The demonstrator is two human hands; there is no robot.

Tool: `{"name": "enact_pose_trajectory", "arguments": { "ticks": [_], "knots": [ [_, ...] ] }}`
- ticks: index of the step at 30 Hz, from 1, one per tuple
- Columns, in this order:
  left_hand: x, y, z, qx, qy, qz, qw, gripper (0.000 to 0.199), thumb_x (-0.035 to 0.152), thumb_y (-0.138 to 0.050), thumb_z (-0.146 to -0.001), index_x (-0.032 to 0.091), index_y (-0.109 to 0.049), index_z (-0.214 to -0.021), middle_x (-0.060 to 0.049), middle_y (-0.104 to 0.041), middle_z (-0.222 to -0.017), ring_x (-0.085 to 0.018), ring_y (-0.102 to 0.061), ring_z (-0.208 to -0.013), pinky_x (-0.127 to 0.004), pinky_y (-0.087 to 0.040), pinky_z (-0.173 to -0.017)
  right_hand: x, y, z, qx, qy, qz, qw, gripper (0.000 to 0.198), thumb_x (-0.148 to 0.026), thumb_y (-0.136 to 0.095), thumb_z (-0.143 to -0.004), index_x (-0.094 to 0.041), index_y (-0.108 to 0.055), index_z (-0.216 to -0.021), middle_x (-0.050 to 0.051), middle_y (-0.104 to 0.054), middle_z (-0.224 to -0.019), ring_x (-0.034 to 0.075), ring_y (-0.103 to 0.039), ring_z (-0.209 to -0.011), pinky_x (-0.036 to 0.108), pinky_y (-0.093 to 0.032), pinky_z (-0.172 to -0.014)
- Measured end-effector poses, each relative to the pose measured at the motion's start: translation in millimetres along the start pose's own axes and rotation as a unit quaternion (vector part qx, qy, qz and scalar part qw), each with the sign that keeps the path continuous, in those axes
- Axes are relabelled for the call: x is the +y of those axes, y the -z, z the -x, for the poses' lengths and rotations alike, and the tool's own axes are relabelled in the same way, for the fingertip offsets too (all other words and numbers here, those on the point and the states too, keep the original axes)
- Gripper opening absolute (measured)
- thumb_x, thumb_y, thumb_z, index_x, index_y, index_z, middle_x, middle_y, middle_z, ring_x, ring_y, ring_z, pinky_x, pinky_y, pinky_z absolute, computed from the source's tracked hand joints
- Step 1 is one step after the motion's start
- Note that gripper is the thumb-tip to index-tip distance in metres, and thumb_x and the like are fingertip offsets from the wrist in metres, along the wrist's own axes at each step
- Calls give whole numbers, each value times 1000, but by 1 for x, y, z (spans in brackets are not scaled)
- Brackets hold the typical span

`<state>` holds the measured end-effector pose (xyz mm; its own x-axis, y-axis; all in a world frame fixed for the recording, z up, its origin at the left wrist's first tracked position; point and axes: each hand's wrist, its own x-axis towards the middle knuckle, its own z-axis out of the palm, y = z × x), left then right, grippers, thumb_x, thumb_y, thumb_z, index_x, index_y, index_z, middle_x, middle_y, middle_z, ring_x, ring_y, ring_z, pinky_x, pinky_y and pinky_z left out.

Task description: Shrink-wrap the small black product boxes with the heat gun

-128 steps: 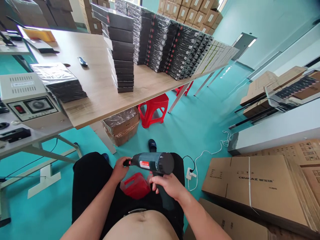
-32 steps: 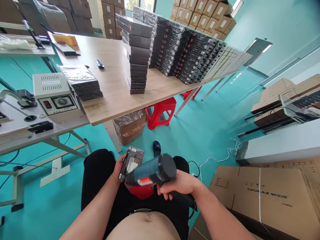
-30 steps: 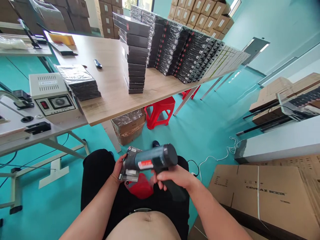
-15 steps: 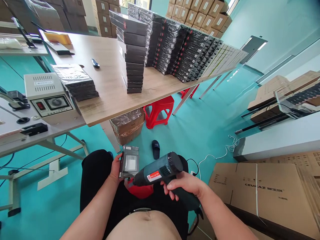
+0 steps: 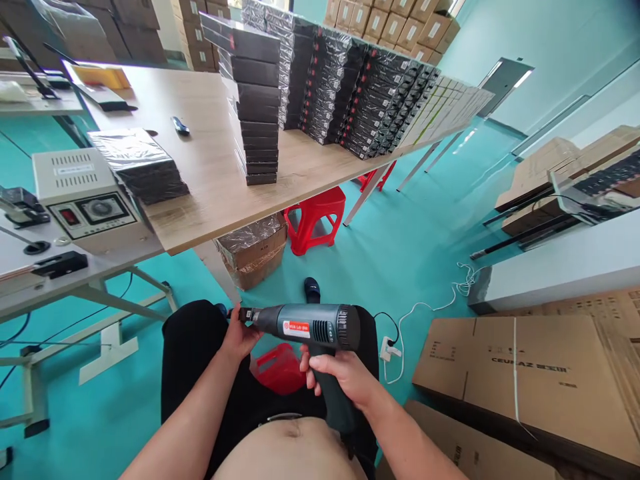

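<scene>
My right hand (image 5: 336,375) is wrapped round the grip of a dark heat gun (image 5: 305,325) with a red label, its nozzle aimed left. At the nozzle's tip, my left hand (image 5: 239,339) holds a small dark box (image 5: 245,314), turned so that mostly a narrow side shows. Nozzle and box look very close; whether they touch I cannot tell. Both hands are above my lap, over a red stool (image 5: 280,369) between my legs.
Ahead stands a wooden table (image 5: 200,200) with a tall stack of black boxes (image 5: 257,113) and rows of wrapped boxes (image 5: 333,87). A grey control unit (image 5: 90,200) sits at left. Cartons (image 5: 500,367), a white cable (image 5: 425,305) and a slipper (image 5: 312,289) lie around.
The box in my left hand has turned from its broad face to a narrow side. My right hand has swung the heat gun level, its nozzle moving up and left to the box.
</scene>
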<state>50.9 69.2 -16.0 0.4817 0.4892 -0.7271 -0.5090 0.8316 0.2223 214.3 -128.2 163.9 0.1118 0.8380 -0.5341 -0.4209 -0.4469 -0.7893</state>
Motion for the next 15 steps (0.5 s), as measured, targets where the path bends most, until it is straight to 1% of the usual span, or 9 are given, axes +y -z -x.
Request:
{"name": "enact_pose_trajectory", "arguments": {
  "ticks": [1, 3, 4, 5, 7, 9, 11, 13, 15],
  "knots": [
    [0, 1, 0, 6, 5, 2, 1000, 31, 50, -56, -84, 19, -54, -89, -9, -63, -84, -26, -67, -79, -46, -58, -69, 0, -1, -2, 25, 10, 5, 1000, 36, -34, -66, -73, -13, -67, -102, 7, -69, -86, 14, -62, -62, 27, -51, -56],
    [1, 3, -2, 17, 17, 10, 1000, 35, 53, -56, -82, 20, -51, -90, -12, -62, -91, -30, -67, -87, -50, -57, -71, 0, 3, -5, 70, 9, 32, 997, 37, -36, -67, -72, -13, -68, -100, 6, -70, -82, 14, -61, -58, 28, -50, -55],
    [1, 4, -2, 21, 20, 13, 999, 36, 54, -56, -82, 20, -51, -90, -12, -61, -93, -31, -66, -89, -51, -57, -71, 0, 6, -5, 75, -1, 48, 996, 36, -36, -68, -71, -12, -69, -98, 6, -70, -79, 13, -60, -57, 28, -50, -54],
    [0, 5, -3, 25, 21, 14, 999, 36, 54, -57, -81, 20, -50, -89, -12, -61, -92, -30, -66, -89, -50, -58, -70, 1, 8, -4, 66, -13, 61, 996, 35, -35, -68, -70, -12, -70, -96, 6, -70, -77, 13, -59, -56, 28, -49, -54],
    [0, 5, -5, 27, 13, 14, 999, 32, 51, -57, -82, 20, -50, -86, -9, -60, -87, -26, -67, -80, -45, -59, -66, 3, 8, -1, 24, -27, 67, 997, 32, -33, -67, -70, -11, -70, -93, 7, -70, -77, 14, -60, -57, 28, -49, -54],
    [-1, 3, -6, 23, 0, 15, 1000, 29, 49, -57, -83, 20, -50, -86, -7, -59, -83, -23, -66, -74, -41, -59, -64, 5, 3, -1, 7, -14, 44, 999, 34, -34, -66, -73, -11, -70, -97, 7, -70, -80, 14, -60, -59, 28, -50, -57],
    [-1, 2, -7, 17, 8, 19, 1000, 32, 50, -56, -83, 20, -50, -89, -9, -60, -88, -26, -67, -80, -44, -59, -66, 8, -1, -3, 40, 10, 21, 999, 38, -36, -66, -74, -12, -68, -103, 7, -69, -83, 14, -61, -61, 28, -50, -58],
    [0, 2, -6, 13, 30, 24, 999, 37, 54, -56, -81, 19, -50, -92, -14, -60, -96, -32, -66, -91, -49, -59, -69, 8, 0, -5, 76, 12, 16, 997, 39, -36, -66, -73, -12, -67, -104, 8, -69, -83, 14, -61, -61, 27, -50, -56],
    [1, 3, -5, 8, 37, 30, 999, 38, 54, -56, -81, 18, -51, -93, -16, -60, -102, -35, -65, -99, -50, -58, -71, 8, 8, -2, 67, -11, 13, 998, 36, -34, -66, -73, -10, -66, -101, 8, -68, -82, 14, -61, -60, 26, -49, -52]
  ]
}}
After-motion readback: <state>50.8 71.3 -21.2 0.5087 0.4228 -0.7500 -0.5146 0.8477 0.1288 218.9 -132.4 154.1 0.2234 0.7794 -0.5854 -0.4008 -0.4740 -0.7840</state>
